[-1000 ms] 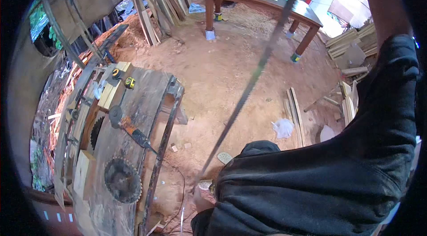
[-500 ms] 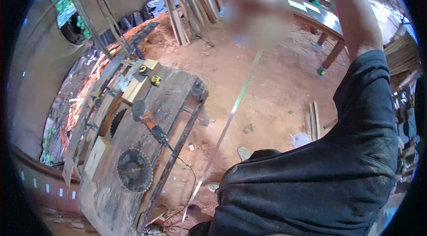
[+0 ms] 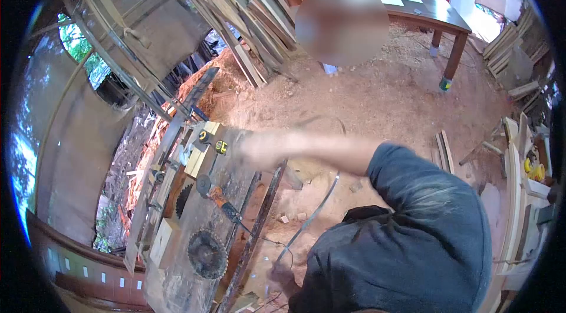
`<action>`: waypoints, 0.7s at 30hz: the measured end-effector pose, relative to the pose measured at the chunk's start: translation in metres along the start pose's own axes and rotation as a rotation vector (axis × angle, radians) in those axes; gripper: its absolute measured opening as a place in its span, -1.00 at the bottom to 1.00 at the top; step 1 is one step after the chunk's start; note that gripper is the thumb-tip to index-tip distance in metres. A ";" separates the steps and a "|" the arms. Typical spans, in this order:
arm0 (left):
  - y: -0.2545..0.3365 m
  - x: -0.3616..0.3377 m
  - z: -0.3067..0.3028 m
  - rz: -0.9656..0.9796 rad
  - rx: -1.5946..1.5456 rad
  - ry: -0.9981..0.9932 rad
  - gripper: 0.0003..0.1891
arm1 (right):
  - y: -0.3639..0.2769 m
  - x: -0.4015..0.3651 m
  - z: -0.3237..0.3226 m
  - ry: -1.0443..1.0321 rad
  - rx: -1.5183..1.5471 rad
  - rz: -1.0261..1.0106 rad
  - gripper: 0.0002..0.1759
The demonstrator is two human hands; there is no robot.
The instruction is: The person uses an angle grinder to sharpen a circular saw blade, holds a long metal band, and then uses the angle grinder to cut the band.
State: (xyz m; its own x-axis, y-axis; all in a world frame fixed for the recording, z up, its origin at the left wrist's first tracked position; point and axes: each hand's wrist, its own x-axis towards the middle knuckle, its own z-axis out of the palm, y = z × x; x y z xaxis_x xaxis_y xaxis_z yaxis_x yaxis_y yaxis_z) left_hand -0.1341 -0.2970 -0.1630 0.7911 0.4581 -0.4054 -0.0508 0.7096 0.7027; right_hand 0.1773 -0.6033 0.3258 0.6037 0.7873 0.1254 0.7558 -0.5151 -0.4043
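My right arm reaches left across the view, and my right hand point(image 3: 254, 149) is a motion blur above the workbench point(image 3: 239, 130), near a yellow-black tape measure point(image 3: 221, 146); its fingers cannot be made out. Low in the view, my left hand point(image 3: 282, 277) is closed at the near end of a measuring tape point(image 3: 318, 211). The tape's blade bows upward and passes behind my right forearm. On the bench lie an angle grinder point(image 3: 223, 202) with an orange body and a round toothed saw blade point(image 3: 207, 254).
Another saw blade point(image 3: 184, 200) rises through the bench top beside wood blocks point(image 3: 165, 243). Tall planks point(image 3: 236, 18) lean at the back. A person point(image 3: 342, 24), blurred out, is ahead, near a wooden table point(image 3: 436, 12). Timber point(image 3: 512, 195) stands at right.
My right arm has swung down from the upper right to over the bench. The tape blade, straight and stretched toward the person ahead before, is now curved and loose. The view has shifted.
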 end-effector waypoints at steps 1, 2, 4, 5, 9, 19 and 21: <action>0.006 -0.015 0.062 0.010 0.059 -0.017 -0.73 | -0.013 0.005 0.046 -0.006 -0.047 -0.101 -0.66; 0.016 -0.031 0.114 0.012 0.072 -0.103 -0.72 | -0.041 0.005 0.071 -0.153 -0.056 -0.106 -0.70; 0.033 -0.067 0.189 -0.003 0.139 -0.273 -0.70 | -0.075 0.013 0.147 -0.176 -0.027 -0.206 -0.72; 0.049 -0.084 0.220 -0.004 0.237 -0.313 -0.69 | -0.096 0.009 0.162 -0.237 0.010 -0.236 -0.71; 0.066 -0.126 0.229 0.026 0.545 -0.504 -0.66 | -0.141 0.015 0.211 -0.549 0.002 -0.384 -0.58; 0.001 -0.045 0.120 -0.056 0.588 -0.388 -0.55 | -0.132 0.032 0.197 -0.665 0.132 -0.280 -0.57; -0.030 -0.047 0.009 0.072 -0.512 -0.579 -0.30 | -0.114 0.026 0.168 -0.776 0.220 -0.071 -0.63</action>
State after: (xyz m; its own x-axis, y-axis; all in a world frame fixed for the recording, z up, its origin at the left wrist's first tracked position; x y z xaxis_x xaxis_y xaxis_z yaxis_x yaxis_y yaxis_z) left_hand -0.1637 -0.3448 -0.1596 0.9604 0.2602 0.0999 -0.2784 0.9122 0.3006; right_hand 0.0638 -0.4673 0.2227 0.1467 0.8682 -0.4741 0.6698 -0.4399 -0.5983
